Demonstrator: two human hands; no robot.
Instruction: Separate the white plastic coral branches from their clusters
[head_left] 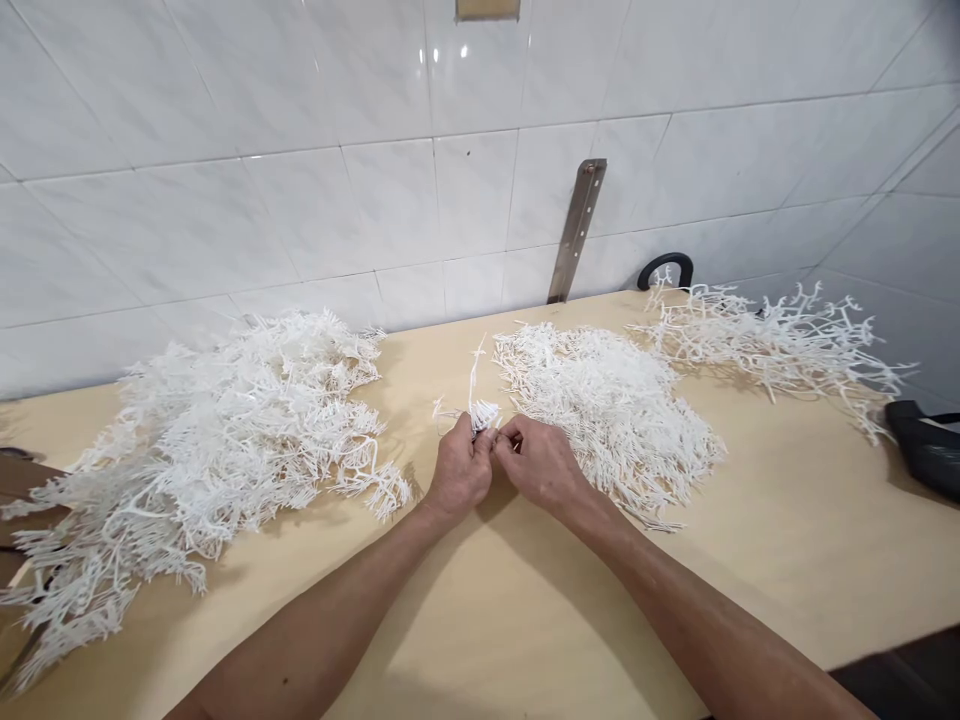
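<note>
My left hand (pixel 460 466) is closed around a small white branched piece (pixel 484 414), whose tips fan out above the fingers and one thin stem points up. Right beside it, my right hand (pixel 538 460) has thumb and forefinger pinched together at the base of that piece; what lies between these fingertips is too small to name. A large heap of white branched plastic pieces (pixel 247 430) spreads to the left of my hands. Close on the right lies a pile of short white pieces (pixel 611 405).
Bare white branching stems (pixel 765 335) lie at the back right of the wooden table (pixel 480 620). Black curved handles (pixel 926 450) show at the right edge and behind the table. A cardboard box (pixel 22 510) is at the far left. A metal bracket (pixel 577 230) stands against the tiled wall.
</note>
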